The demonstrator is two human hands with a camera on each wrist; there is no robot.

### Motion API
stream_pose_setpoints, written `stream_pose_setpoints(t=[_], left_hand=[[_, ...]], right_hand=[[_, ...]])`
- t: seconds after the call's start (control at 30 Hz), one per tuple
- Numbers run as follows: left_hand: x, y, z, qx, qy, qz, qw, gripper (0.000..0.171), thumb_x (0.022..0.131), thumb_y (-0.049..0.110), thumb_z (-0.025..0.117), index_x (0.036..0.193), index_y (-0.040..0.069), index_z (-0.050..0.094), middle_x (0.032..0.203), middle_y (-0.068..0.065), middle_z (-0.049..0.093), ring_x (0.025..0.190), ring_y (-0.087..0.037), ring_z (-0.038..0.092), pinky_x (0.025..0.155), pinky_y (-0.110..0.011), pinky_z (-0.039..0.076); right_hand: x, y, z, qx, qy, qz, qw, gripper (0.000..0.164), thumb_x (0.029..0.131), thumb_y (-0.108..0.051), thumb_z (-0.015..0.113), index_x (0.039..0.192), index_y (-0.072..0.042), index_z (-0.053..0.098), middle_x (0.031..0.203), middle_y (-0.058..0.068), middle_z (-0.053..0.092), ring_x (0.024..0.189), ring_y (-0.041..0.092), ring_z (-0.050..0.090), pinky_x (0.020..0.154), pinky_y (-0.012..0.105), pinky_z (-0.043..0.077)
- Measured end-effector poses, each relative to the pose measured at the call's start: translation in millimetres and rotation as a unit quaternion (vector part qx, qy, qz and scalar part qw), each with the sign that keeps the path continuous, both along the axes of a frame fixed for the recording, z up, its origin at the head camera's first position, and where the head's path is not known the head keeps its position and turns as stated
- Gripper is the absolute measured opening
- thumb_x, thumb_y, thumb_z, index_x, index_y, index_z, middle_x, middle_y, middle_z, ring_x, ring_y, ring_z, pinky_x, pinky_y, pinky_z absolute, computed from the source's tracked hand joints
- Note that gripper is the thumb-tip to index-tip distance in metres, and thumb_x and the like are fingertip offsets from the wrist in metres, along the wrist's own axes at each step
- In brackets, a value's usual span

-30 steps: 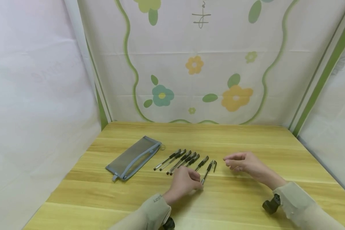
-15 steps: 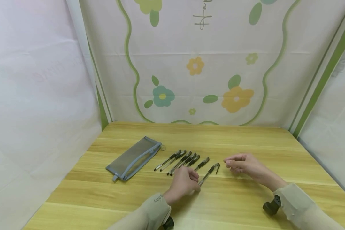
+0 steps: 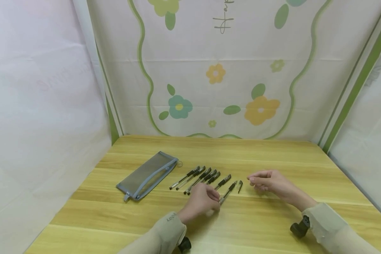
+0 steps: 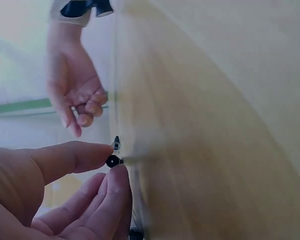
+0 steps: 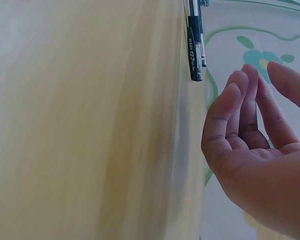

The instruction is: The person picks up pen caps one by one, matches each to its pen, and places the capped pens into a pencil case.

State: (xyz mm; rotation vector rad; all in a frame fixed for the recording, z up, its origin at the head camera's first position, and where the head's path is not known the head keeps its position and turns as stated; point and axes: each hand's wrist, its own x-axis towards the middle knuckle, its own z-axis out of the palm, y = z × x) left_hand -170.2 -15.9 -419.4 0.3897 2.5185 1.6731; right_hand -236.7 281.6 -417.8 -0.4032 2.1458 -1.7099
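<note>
My left hand (image 3: 203, 200) pinches the rear end of a clear-barrelled gel pen (image 3: 229, 191) with a black grip, low over the table. In the left wrist view, the round black end of the pen (image 4: 112, 161) sits between thumb and finger. Just right of the pen's tip is a small black pen cap (image 3: 240, 187), apart from it. My right hand (image 3: 274, 185) is right of the cap, its fingers loosely bent and holding nothing. In the right wrist view, the right hand (image 5: 255, 135) has a gap between thumb and fingers.
Several capped black gel pens (image 3: 206, 174) lie slanted side by side left of the held pen. Further left lies a grey mesh zip pouch (image 3: 146, 174) on the wooden table (image 3: 273, 225). A floral cloth (image 3: 190, 70) hangs behind the table.
The held pen's tip has swung right, met the cap and drawn back slightly; the cap now lies a little further right and nearer me. The right hand has stayed almost still.
</note>
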Motion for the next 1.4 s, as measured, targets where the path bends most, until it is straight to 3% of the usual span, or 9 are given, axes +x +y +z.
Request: stream_pose_setpoints(t=[0.2, 0.4, 0.7, 0.9, 1.1, 1.4], left_hand=[[-2.4, -7.5, 1.6, 0.014, -0.046, 0.026, 0.9985, 0.019, 0.071, 0.001, 0.084, 0.087, 0.008, 0.076, 0.077, 0.004, 0.070, 0.071, -0.011, 0.065, 0.075, -0.030, 0.055], [-2.9, -14.6, 1.3, 0.062, -0.076, 0.030, 0.9947, 0.022, 0.074, 0.002, 0.083, 0.095, 0.005, 0.075, 0.085, 0.001, 0.071, 0.079, -0.015, 0.066, 0.081, -0.035, 0.055], [-1.8, -26.3, 2.9, 0.106, -0.059, 0.010, 0.9926, 0.021, 0.079, 0.002, 0.080, 0.099, 0.002, 0.074, 0.092, -0.005, 0.072, 0.085, -0.019, 0.068, 0.078, -0.032, 0.056], [-1.8, -38.1, 1.7, 0.135, -0.065, -0.017, 0.9886, 0.024, 0.081, 0.004, 0.079, 0.104, 0.001, 0.073, 0.099, -0.008, 0.072, 0.092, -0.020, 0.067, 0.084, -0.033, 0.055], [-1.7, -45.4, 3.8, 0.155, -0.081, -0.020, 0.9844, 0.026, 0.080, 0.000, 0.078, 0.105, -0.002, 0.072, 0.098, -0.011, 0.072, 0.091, -0.025, 0.069, 0.083, -0.036, 0.056], [1.0, -54.7, 7.5, 0.157, -0.091, -0.027, 0.9830, 0.030, 0.081, 0.007, 0.080, 0.109, -0.001, 0.071, 0.101, -0.010, 0.072, 0.092, -0.025, 0.069, 0.084, -0.033, 0.055]], right_hand=[[0.1, 2.1, -0.3, -0.006, 0.001, 0.007, 1.000, 0.044, 0.097, -0.022, 0.066, 0.124, 0.012, 0.059, 0.111, 0.025, 0.063, 0.088, 0.024, 0.062, 0.078, 0.038, 0.056], [-1.6, 4.0, -1.8, -0.009, -0.002, 0.009, 1.000, 0.044, 0.097, -0.022, 0.065, 0.124, 0.012, 0.058, 0.110, 0.025, 0.063, 0.086, 0.023, 0.063, 0.078, 0.039, 0.056], [-7.9, 5.4, 1.6, 0.029, 0.010, 0.005, 1.000, 0.044, 0.094, -0.023, 0.069, 0.124, 0.008, 0.060, 0.112, 0.025, 0.063, 0.087, 0.023, 0.061, 0.080, 0.039, 0.054], [-14.4, 5.0, 6.9, 0.051, 0.040, 0.019, 0.998, 0.046, 0.094, -0.022, 0.069, 0.126, 0.008, 0.059, 0.122, 0.025, 0.060, 0.102, 0.039, 0.060, 0.086, 0.046, 0.053], [-21.9, 6.2, 7.5, 0.083, 0.055, 0.027, 0.995, 0.045, 0.092, -0.025, 0.072, 0.125, 0.004, 0.062, 0.118, 0.022, 0.064, 0.098, 0.038, 0.063, 0.084, 0.047, 0.054], [-30.5, 9.5, 2.8, 0.100, 0.067, 0.054, 0.991, 0.041, 0.088, -0.021, 0.076, 0.118, 0.004, 0.066, 0.114, 0.020, 0.067, 0.087, 0.038, 0.064, 0.075, 0.044, 0.057]])
